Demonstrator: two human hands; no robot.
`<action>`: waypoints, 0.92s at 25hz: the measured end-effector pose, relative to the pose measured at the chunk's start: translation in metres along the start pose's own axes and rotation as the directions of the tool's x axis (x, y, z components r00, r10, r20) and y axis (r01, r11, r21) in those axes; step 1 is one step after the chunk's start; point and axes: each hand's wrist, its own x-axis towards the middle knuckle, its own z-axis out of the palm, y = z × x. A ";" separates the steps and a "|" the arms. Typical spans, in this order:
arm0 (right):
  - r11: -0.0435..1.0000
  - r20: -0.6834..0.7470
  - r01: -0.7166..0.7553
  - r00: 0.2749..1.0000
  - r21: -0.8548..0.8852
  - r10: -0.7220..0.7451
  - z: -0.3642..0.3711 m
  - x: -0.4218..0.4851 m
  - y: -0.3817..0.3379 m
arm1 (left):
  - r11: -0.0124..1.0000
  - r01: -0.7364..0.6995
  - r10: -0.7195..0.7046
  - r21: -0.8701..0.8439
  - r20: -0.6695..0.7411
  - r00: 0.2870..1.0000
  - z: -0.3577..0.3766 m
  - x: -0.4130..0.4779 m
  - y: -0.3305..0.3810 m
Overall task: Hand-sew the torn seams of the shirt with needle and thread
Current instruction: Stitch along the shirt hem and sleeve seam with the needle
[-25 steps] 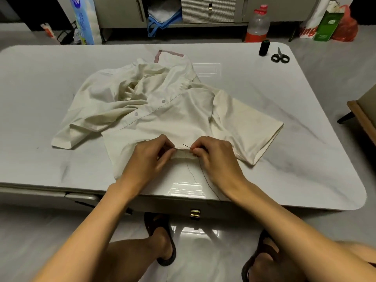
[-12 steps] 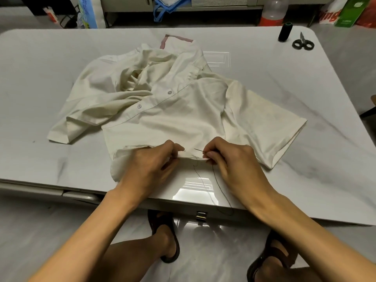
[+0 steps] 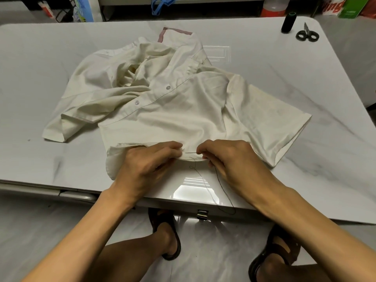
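Note:
A cream button-up shirt [image 3: 173, 102] lies crumpled on the white marble table [image 3: 305, 82]. Its near hem sits folded at the table's front edge. My left hand [image 3: 146, 165] pinches that hem between thumb and fingers. My right hand [image 3: 230, 159] pinches the needle [image 3: 190, 153], which lies level and points left toward my left fingertips. Dark thread [image 3: 211, 192] trails from the hem in loops over the table's front edge.
At the far right corner of the table stand a dark thread spool [image 3: 288, 22] and black-handled scissors [image 3: 307, 34]. Beyond the table are a bottle, bags and a cabinet. My sandalled feet [image 3: 166, 231] are below the table edge.
The camera has tipped down and closer. The needle now lies flatter, its tip nearer my left fingers. The thread hangs in longer loops over the table edge.

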 end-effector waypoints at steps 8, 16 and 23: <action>0.994 -0.173 0.026 0.984 -0.106 -0.045 -0.009 0.008 -0.004 | 1.000 0.015 -0.015 -0.012 0.002 1.000 -0.003 0.002 0.001; 0.999 0.028 0.048 0.998 0.009 -0.048 -0.003 0.005 0.008 | 1.000 0.014 -0.014 0.016 -0.020 1.000 -0.003 0.002 0.002; 0.999 0.053 0.051 0.997 0.006 -0.052 0.000 0.006 0.011 | 1.000 0.019 -0.019 0.020 -0.003 1.000 -0.003 0.001 0.001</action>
